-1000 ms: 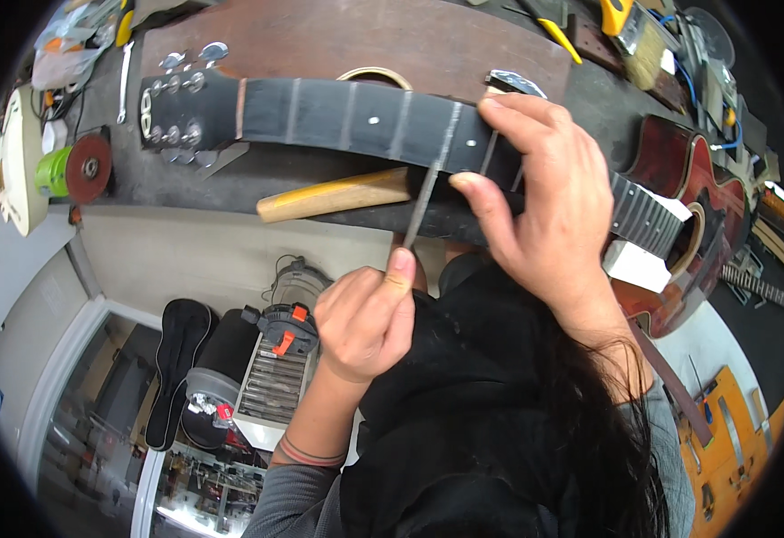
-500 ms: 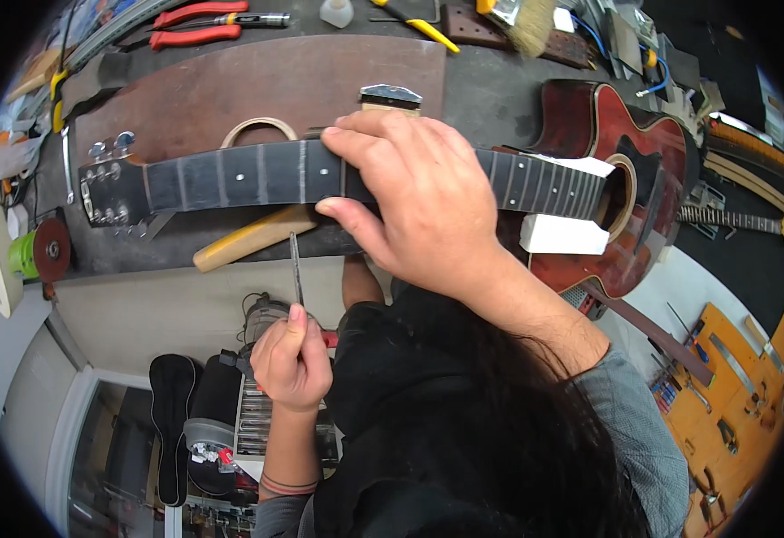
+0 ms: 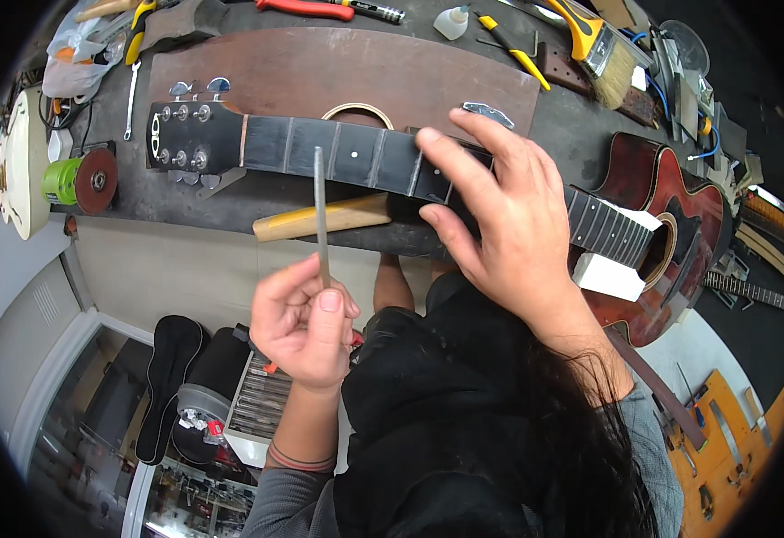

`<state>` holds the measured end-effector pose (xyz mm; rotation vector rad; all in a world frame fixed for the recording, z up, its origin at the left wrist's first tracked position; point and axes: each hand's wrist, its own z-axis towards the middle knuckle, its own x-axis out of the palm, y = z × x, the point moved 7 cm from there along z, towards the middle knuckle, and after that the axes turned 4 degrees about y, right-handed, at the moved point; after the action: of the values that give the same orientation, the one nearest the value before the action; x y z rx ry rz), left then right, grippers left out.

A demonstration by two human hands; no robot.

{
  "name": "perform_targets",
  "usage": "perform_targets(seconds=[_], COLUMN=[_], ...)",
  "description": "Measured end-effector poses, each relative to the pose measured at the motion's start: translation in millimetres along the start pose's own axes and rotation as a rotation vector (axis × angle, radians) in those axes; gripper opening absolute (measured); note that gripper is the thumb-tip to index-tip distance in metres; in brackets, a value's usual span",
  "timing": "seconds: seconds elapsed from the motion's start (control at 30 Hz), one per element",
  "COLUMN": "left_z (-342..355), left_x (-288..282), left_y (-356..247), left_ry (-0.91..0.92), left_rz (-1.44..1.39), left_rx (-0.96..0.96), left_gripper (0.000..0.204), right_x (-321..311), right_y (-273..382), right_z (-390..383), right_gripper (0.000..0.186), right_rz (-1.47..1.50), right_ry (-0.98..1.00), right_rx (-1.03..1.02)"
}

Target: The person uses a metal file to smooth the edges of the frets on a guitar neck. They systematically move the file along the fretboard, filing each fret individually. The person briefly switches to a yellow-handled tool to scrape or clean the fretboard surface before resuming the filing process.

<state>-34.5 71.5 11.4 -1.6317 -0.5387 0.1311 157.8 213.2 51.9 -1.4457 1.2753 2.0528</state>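
Observation:
A thin metal file (image 3: 321,220) stands pinched between the thumb and fingers of my left hand (image 3: 307,323). Its tip overlaps the guitar's dark fretboard (image 3: 311,148) in the head view; whether it touches I cannot tell. My right hand (image 3: 513,206) spans the middle of the neck with spread fingers, the index over the board and the thumb by the near edge. Some frets lie hidden under it. The headstock (image 3: 196,136) with its tuners points left. At right lies the red guitar body (image 3: 648,175), with white sheets (image 3: 609,276) beside the fretboard end.
Beneath the neck lies a wooden-handled tool (image 3: 320,220) at the bench edge. A green grinder (image 3: 78,179) with a brown disc is at left. A wide brush (image 3: 609,67), a small bottle (image 3: 452,22) and red-handled pliers (image 3: 307,8) lie along the back.
The file has risen from below the neck to overlap the fretboard in view. My left fingers have loosened into a pinch. My right fingers have spread. The whole view has shifted.

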Motion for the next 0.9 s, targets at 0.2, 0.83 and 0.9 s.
perform_targets(seconds=[0.2, 0.83, 0.9], left_z=[24, 22, 24], left_x=[8, 55, 56], left_y=[10, -17, -14], left_ry=[0.04, 0.165, 0.165], left_rz=[-0.351, 0.752, 0.763], left_rx=[-0.03, 0.362, 0.39], left_gripper=[0.039, 0.041, 0.042], right_x=[-13, -9, -6], right_y=[21, -13, -13], right_z=[-12, 11, 13], right_gripper=[0.022, 0.054, 0.051], right_rz=[0.131, 0.059, 0.061], right_ry=[0.281, 0.079, 0.1], right_rx=[-0.18, 0.167, 0.206])
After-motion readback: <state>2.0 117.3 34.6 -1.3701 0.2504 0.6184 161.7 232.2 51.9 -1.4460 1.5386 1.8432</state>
